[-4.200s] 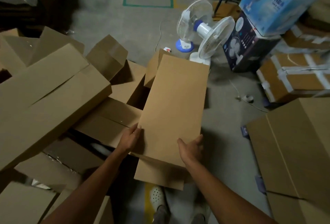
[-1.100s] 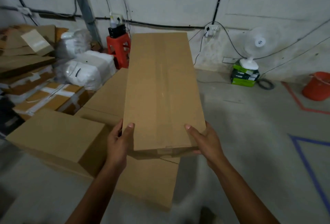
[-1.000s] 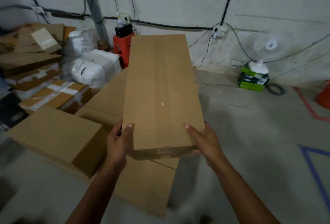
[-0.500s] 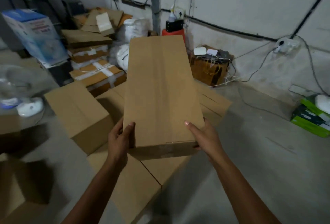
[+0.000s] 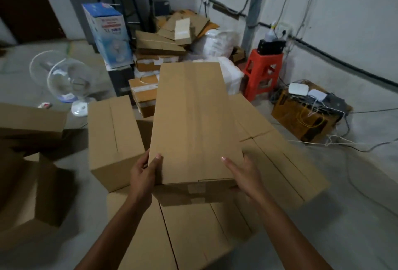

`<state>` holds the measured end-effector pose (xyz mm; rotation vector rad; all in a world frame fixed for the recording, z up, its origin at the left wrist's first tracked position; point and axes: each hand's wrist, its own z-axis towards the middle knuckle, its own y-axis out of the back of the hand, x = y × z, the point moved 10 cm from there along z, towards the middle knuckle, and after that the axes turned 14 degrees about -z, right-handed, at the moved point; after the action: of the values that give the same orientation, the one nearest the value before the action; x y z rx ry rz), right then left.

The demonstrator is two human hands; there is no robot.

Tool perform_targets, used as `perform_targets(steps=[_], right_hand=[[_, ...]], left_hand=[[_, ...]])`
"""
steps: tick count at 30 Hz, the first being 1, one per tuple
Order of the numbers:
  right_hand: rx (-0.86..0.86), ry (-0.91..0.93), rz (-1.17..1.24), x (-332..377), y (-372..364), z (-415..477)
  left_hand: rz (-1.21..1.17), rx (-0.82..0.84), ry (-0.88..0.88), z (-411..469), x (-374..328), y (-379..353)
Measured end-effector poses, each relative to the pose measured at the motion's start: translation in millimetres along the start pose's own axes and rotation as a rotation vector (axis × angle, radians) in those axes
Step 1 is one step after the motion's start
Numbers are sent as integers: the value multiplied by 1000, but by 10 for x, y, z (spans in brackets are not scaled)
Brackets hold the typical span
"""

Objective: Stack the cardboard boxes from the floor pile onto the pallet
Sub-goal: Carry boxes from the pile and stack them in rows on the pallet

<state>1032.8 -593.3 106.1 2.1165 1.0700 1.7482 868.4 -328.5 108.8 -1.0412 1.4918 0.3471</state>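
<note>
I carry a long plain cardboard box (image 5: 191, 123) lengthwise in front of me, its near end taped. My left hand (image 5: 144, 172) grips its near left corner and my right hand (image 5: 243, 175) grips its near right corner. Under and around it lie other plain cardboard boxes: one (image 5: 112, 138) to the left, one (image 5: 280, 162) to the right, and a low one (image 5: 193, 231) just below my arms. The pallet itself is hidden beneath them or out of view.
More boxes (image 5: 25, 162) sit at the left edge. A white fan (image 5: 64, 80), a blue fan carton (image 5: 109, 34), taped boxes (image 5: 144, 91), a red stool (image 5: 262, 71) and a box with cables (image 5: 305, 114) stand behind. Bare concrete floor shows at the right.
The box was lifted from the floor pile and carried while the view swung left across the room. Both hands keep the same grip; the red stool and fan carton have come into view.
</note>
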Motion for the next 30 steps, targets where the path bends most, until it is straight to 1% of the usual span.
perform_targets(steps=[2,4,6,10,14,16,19,22,24,27,30], right_hand=[[42,30,0,123,-61,274],[94,31,60,215,-131,536],[139,34,69,265,-215,839],[214,50,70,355,-426,1457],[323,52,112,371,-763,2033],[356,44,84,334,-975,2334],[390,53,48,253,-1360,2779],[416,47,5,180,-1752,3161],[405,49,-10,78,-2020,3452],[393,103,-19,-6,-2395,3707],[411,113,-12,-168,-2736,3876]], left_hand=[[25,-29,-1,197,12,-32],[68,-34,-10,366,5,-105],[151,-9,-20,541,27,-186],[363,112,3,876,163,-356],[526,101,18,1288,352,-338],[641,83,29,1555,464,-279],[922,45,7,1947,609,-159],[1072,24,-17,2362,803,30],[1156,69,-15,2664,1026,181],[1354,151,0,3035,1391,462],[1521,186,-44,3324,1674,713]])
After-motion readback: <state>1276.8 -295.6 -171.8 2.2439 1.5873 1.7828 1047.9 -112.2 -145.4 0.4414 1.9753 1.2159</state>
